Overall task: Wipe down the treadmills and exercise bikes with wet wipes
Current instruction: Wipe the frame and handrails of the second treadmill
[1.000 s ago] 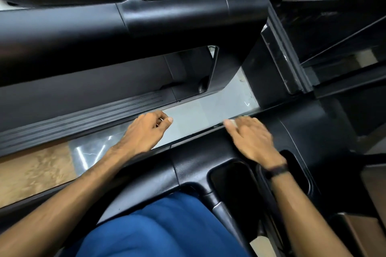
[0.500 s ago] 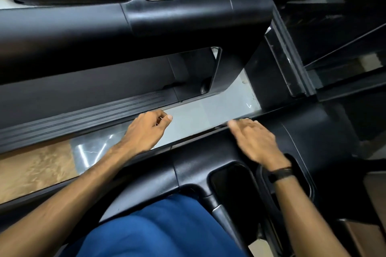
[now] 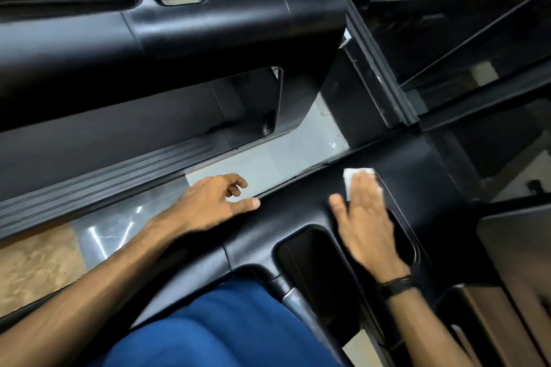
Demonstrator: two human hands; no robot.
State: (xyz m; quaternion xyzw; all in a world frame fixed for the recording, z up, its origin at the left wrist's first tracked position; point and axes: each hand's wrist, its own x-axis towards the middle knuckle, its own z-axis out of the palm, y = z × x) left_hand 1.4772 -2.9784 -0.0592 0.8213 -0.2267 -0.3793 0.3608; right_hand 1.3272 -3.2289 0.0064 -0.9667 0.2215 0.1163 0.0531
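Wet wipe (image 3: 356, 177) sits flat on the black treadmill console (image 3: 298, 211), pinned under your right hand (image 3: 365, 217), whose fingers are straight, pressed together, thumb out. Your left hand (image 3: 208, 202) rests on the console's edge, fingers loosely curled, thumb extended, holding nothing. Black band (image 3: 398, 287) on right wrist. Second treadmill (image 3: 208, 33) beyond.

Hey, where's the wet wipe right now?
In the head view, right of centre: the wet wipe lies under the right hand's flat fingers on the black console, just above its cup-holder recess.
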